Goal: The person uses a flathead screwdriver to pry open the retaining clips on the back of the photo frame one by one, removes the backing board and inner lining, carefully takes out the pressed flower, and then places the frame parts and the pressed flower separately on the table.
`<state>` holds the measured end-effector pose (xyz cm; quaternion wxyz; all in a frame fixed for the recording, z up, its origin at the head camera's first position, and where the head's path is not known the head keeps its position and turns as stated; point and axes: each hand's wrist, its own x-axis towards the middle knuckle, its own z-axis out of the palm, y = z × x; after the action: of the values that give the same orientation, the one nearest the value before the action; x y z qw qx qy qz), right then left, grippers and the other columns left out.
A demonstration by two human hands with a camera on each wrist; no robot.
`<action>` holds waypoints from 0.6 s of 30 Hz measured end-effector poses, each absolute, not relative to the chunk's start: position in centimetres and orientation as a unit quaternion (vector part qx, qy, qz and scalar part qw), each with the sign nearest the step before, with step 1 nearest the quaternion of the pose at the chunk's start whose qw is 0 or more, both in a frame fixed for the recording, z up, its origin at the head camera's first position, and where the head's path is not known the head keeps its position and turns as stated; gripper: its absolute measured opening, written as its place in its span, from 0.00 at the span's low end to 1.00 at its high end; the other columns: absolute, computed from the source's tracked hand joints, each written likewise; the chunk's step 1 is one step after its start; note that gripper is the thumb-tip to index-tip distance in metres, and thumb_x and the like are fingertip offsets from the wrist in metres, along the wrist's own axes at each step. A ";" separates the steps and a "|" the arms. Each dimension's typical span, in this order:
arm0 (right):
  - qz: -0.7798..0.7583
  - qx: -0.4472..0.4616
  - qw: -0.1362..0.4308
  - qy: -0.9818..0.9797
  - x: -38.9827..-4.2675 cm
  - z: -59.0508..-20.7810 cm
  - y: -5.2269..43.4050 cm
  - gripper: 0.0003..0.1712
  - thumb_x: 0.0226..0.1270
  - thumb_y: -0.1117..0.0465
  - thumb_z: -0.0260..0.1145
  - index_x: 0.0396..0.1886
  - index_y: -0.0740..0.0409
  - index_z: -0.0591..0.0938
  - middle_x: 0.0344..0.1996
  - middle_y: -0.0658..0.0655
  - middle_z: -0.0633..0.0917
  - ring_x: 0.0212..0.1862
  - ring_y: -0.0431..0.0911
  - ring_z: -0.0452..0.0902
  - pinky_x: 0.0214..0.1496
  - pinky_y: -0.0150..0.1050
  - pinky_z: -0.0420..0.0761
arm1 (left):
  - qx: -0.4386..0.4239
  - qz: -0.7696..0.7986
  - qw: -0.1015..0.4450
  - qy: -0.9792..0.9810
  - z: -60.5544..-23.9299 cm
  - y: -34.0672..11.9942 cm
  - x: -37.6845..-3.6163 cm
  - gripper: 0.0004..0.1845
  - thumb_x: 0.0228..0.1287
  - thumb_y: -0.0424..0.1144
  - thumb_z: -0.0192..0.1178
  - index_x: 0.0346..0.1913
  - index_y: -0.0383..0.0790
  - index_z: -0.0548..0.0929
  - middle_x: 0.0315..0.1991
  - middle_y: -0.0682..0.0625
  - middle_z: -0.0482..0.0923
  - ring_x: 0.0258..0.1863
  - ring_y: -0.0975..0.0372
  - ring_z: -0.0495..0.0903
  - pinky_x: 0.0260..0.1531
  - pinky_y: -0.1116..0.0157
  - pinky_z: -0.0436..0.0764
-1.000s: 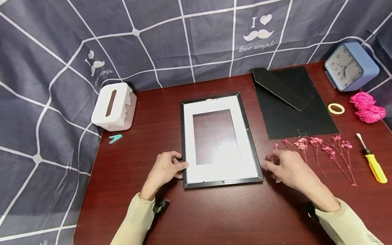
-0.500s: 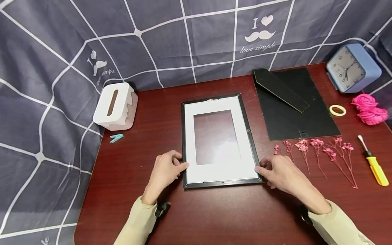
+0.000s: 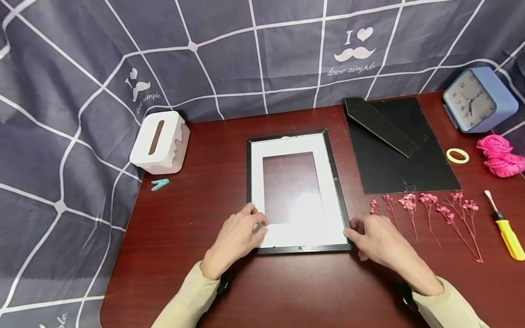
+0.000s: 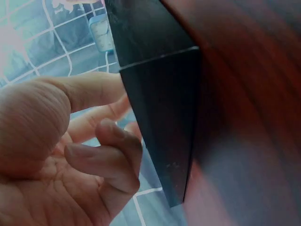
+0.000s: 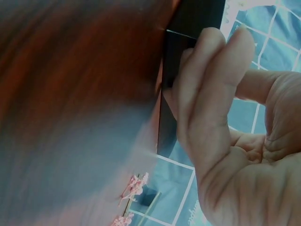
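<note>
A black picture frame [image 3: 301, 249] lies on the dark red table, holding a white mat [image 3: 305, 234] with a rectangular window. My left hand [image 3: 238, 234] reaches over the frame's lower left side, its thumb and index finger at the mat. From the left wrist, the outer side of the frame [image 4: 160, 108] shows, with other fingers bent beside it. At the lower right corner my right hand [image 3: 379, 239] grips the frame edge, thumb on top. In the right wrist view its fingers [image 5: 211, 99] lie along the frame's outer side.
A black backing board [image 3: 393, 171] with a stand leg lies at the back right. Before it are several pink dried flower sprigs [image 3: 410, 205]. Rightward are a tape roll [image 3: 457, 161], pink yarn [image 3: 501, 157], a screwdriver [image 3: 508, 234] and a clock [image 3: 477, 100]. A tissue box [image 3: 157, 141] stands left.
My right hand has moved left onto the frame's right edge. My left hand has shifted from the frame's left edge inward over the mat. The head view has tilted slightly.
</note>
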<state>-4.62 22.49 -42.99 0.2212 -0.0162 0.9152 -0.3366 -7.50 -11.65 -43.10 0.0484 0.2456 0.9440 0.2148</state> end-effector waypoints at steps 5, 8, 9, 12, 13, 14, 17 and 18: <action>-0.348 -0.001 0.218 0.912 -4.4 -43.3 22.4 0.14 0.75 0.57 0.68 0.48 0.64 0.85 0.27 0.48 0.90 0.17 0.36 0.84 0.36 0.41 0.84 | 0.269 0.209 0.029 0.940 -44.1 -11.6 -7.6 0.03 0.66 0.33 0.66 0.35 0.43 0.87 0.40 0.48 0.78 0.18 0.62 0.74 0.17 0.65 0.74; -0.352 0.002 0.212 0.911 -4.2 -43.4 22.3 0.16 0.75 0.57 0.68 0.51 0.65 0.84 0.27 0.49 0.90 0.17 0.36 0.83 0.35 0.39 0.82 | 0.277 0.201 -0.004 0.940 -45.7 -11.7 -7.8 0.05 0.68 0.37 0.65 0.33 0.46 0.84 0.41 0.49 0.76 0.20 0.62 0.76 0.16 0.63 0.75; -0.353 0.002 0.210 0.912 -4.1 -43.5 22.3 0.16 0.75 0.57 0.68 0.52 0.66 0.84 0.27 0.49 0.90 0.17 0.36 0.83 0.35 0.39 0.82 | 0.277 0.197 -0.014 0.940 -45.9 -11.6 -7.9 0.05 0.68 0.38 0.66 0.32 0.47 0.84 0.42 0.49 0.76 0.21 0.61 0.76 0.16 0.62 0.75; -0.352 -0.001 0.201 0.914 -3.9 -43.6 22.2 0.16 0.75 0.58 0.68 0.53 0.66 0.83 0.27 0.48 0.89 0.16 0.35 0.82 0.35 0.39 0.81 | 0.266 0.178 -0.030 0.947 -46.1 -11.3 -7.9 0.08 0.68 0.41 0.68 0.30 0.48 0.82 0.43 0.50 0.75 0.27 0.60 0.77 0.17 0.61 0.75; -0.351 0.000 0.199 0.915 -3.9 -43.6 22.1 0.16 0.75 0.58 0.68 0.52 0.66 0.83 0.26 0.48 0.88 0.16 0.35 0.82 0.34 0.39 0.80 | 0.259 0.172 -0.030 0.950 -46.0 -11.2 -7.9 0.09 0.68 0.43 0.69 0.30 0.49 0.81 0.43 0.50 0.75 0.30 0.60 0.76 0.17 0.62 0.74; -0.349 -0.001 0.195 0.917 -3.9 -43.6 22.1 0.15 0.75 0.58 0.68 0.51 0.65 0.83 0.25 0.48 0.87 0.16 0.35 0.82 0.34 0.39 0.79 | 0.253 0.170 -0.027 0.952 -45.3 -10.8 -7.8 0.10 0.67 0.42 0.70 0.29 0.48 0.81 0.44 0.49 0.76 0.34 0.58 0.76 0.19 0.63 0.76; -0.348 0.004 0.193 0.918 -3.9 -43.6 22.1 0.14 0.75 0.58 0.68 0.50 0.64 0.82 0.23 0.48 0.85 0.16 0.35 0.82 0.34 0.39 0.79 | 0.245 0.173 -0.024 0.954 -44.5 -10.2 -7.8 0.13 0.67 0.42 0.71 0.26 0.47 0.81 0.48 0.47 0.78 0.45 0.53 0.75 0.34 0.60 0.82; -0.345 0.005 0.191 0.919 -4.0 -43.5 22.2 0.14 0.75 0.57 0.68 0.50 0.64 0.82 0.23 0.48 0.84 0.16 0.35 0.82 0.34 0.40 0.79 | 0.244 0.177 -0.025 0.953 -44.5 -10.0 -7.9 0.14 0.68 0.41 0.71 0.25 0.46 0.80 0.49 0.47 0.78 0.48 0.52 0.74 0.40 0.58 0.82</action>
<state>-3.96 22.17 -43.55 0.1906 0.0051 0.9190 -0.3451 -7.89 -10.00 -44.52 -0.0249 0.2439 0.9532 0.1768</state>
